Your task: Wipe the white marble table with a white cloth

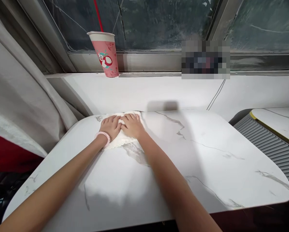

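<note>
A white cloth (122,139) lies on the far left part of a white marble-patterned table (183,161). My left hand (110,126) and my right hand (133,125) both rest flat on top of the cloth, side by side, fingers pointing toward the far edge. A pink coiled band circles my left wrist (103,137). Most of the cloth is hidden under my hands; only its edges show.
A pink paper cup (106,54) with a red straw stands on the window ledge behind the table. A grey curtain (18,96) hangs at the left. A second marble table (277,122) and a ribbed grey surface (267,141) are at the right.
</note>
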Demonstrator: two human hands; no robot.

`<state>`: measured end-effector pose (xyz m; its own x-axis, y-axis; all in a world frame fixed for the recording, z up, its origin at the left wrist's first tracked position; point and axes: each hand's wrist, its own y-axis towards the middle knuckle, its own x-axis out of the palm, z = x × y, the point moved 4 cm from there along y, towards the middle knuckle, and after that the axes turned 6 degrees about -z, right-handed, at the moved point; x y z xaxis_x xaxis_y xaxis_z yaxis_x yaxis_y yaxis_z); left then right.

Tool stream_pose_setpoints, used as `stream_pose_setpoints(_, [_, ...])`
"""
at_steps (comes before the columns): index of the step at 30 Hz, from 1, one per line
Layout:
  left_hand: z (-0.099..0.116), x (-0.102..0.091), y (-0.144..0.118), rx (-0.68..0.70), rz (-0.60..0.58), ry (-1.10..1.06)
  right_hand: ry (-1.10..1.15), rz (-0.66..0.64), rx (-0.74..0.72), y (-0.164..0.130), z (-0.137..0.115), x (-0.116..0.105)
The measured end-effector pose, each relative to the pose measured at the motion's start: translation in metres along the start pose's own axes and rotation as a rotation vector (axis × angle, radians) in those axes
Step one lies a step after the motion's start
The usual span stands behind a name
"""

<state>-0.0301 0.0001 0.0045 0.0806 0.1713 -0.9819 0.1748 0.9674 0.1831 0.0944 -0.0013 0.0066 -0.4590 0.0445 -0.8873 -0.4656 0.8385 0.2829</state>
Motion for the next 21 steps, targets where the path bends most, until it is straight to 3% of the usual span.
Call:
stream_pose_setpoints(6, [0.023, 0.008, 0.041, 0.047, -0.014, -0.005, 0.015, 0.023, 0.059, 0.011, 0.039, -0.012])
stream_pose_setpoints(12, [0.077, 0.015, 0.059, 0.079, -0.003, -0.035, 0.049, 0.054, 0.084, -0.010, 0.087, -0.038])
stream_pose_setpoints(16, [0.107, 0.014, 0.053, 0.097, -0.005, -0.062, 0.005, 0.044, 0.122, -0.034, 0.099, -0.051])
stream_pose_setpoints(21, [0.115, 0.008, 0.020, 0.089, -0.038, -0.069, -0.088, 0.011, 0.146, -0.064, 0.077, -0.053])
